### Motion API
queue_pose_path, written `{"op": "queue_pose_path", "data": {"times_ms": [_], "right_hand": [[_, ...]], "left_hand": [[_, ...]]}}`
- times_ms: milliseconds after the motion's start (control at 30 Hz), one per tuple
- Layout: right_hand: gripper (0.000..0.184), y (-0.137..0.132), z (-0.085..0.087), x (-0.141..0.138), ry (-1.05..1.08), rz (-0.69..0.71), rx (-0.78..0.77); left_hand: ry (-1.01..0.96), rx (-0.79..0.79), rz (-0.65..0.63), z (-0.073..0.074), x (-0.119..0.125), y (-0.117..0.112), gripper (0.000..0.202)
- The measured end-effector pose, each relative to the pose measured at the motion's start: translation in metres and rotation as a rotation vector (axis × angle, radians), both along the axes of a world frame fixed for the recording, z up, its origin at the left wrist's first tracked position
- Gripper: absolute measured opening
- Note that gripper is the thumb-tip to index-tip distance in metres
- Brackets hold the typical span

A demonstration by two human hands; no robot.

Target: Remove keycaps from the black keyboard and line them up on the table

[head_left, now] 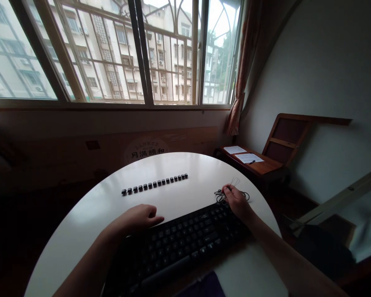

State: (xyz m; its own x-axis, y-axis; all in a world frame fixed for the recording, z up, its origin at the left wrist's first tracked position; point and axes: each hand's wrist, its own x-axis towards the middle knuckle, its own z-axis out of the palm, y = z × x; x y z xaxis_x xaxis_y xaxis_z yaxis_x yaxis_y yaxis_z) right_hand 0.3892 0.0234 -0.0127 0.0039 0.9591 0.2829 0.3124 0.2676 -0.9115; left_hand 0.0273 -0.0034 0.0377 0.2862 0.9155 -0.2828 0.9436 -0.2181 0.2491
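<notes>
A black keyboard [185, 243] lies slantwise on the round white table [89, 214]. My right hand [236, 202] is above its far right corner, fingers pinched on a keycap puller [235, 180] whose thin wire loops point up and away. Beside that hand a bundled black cable [246, 195] rests on the table. My left hand [144, 216] is at the keyboard's far left edge, curled into a loose fist with the thumb stretched out; nothing shows in it. Beyond it, several black keycaps [154, 184] stand in a slanted row.
Dark purple cloth [204, 285] shows at the keyboard's near side. Past the table's right edge, a wooden chair [280, 142] holds paper sheets [249, 158] and a pen [252, 162]. A barred window [173, 66] spans the far wall, with a curtain [235, 115] at its right.
</notes>
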Motion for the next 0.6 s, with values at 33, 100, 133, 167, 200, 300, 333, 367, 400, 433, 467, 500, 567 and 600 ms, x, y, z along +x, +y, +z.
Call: {"op": "queue_pose_path", "data": {"times_ms": [33, 100, 133, 167, 200, 300, 333, 367, 400, 433, 467, 500, 567, 600], "right_hand": [[0.031, 0.0002, 0.0002, -0.0002, -0.041, -0.023, 0.014], [0.03, 0.0006, 0.0007, -0.0008, -0.111, -0.051, 0.024], [0.03, 0.0008, 0.001, -0.0012, -0.137, -0.062, 0.024], [0.03, 0.0011, 0.0013, -0.0016, -0.157, -0.072, 0.023], [0.03, 0.0012, 0.0016, -0.0021, -0.174, -0.078, 0.025], [0.029, 0.001, 0.0022, -0.0035, -0.209, -0.078, 0.051], [0.029, 0.0007, 0.0025, -0.0038, -0.219, -0.074, 0.059], [0.029, 0.0003, 0.0029, -0.0041, -0.23, -0.073, 0.062], [0.029, -0.0002, 0.0034, -0.0043, -0.246, -0.07, 0.063], [0.029, -0.0008, 0.0038, -0.0044, -0.266, -0.066, 0.066], [0.029, -0.0015, 0.0042, -0.0046, -0.289, -0.057, 0.073], [0.028, -0.0024, 0.0045, -0.0048, -0.313, -0.042, 0.086], [0.027, -0.0047, 0.0047, -0.0054, -0.348, -0.009, 0.114], [0.026, -0.0062, 0.0047, -0.0058, -0.359, 0.003, 0.124]], "left_hand": [[0.001, 0.004, 0.0, -0.0006, -0.0005, 0.0003, 0.053], [0.001, 0.005, 0.002, -0.001, -0.001, 0.0005, 0.053], [0.0, 0.004, 0.004, -0.001, -0.001, 0.0004, 0.052], [-0.002, 0.004, 0.007, -0.0008, -0.0008, 0.0002, 0.052], [-0.005, 0.001, 0.012, -0.0005, -0.0005, -0.0001, 0.052], [-0.012, -0.002, 0.025, -0.0002, 0.0002, -0.001, 0.051], [-0.012, -0.001, 0.026, -0.0005, 0.0001, -0.0011, 0.051], [-0.011, 0.002, 0.026, -0.001, -0.0002, -0.0009, 0.051], [-0.009, 0.007, 0.023, -0.0019, -0.0007, -0.0005, 0.05], [-0.006, 0.013, 0.019, -0.0029, -0.0012, 0.0002, 0.05], [-0.003, 0.016, 0.015, -0.0041, -0.0019, 0.0011, 0.05], [-0.001, 0.021, 0.009, -0.0052, -0.0025, 0.0021, 0.049], [0.0, 0.029, -0.001, -0.007, -0.0034, 0.0038, 0.049], [0.0, 0.031, -0.004, -0.0073, -0.0037, 0.0044, 0.049]]}}
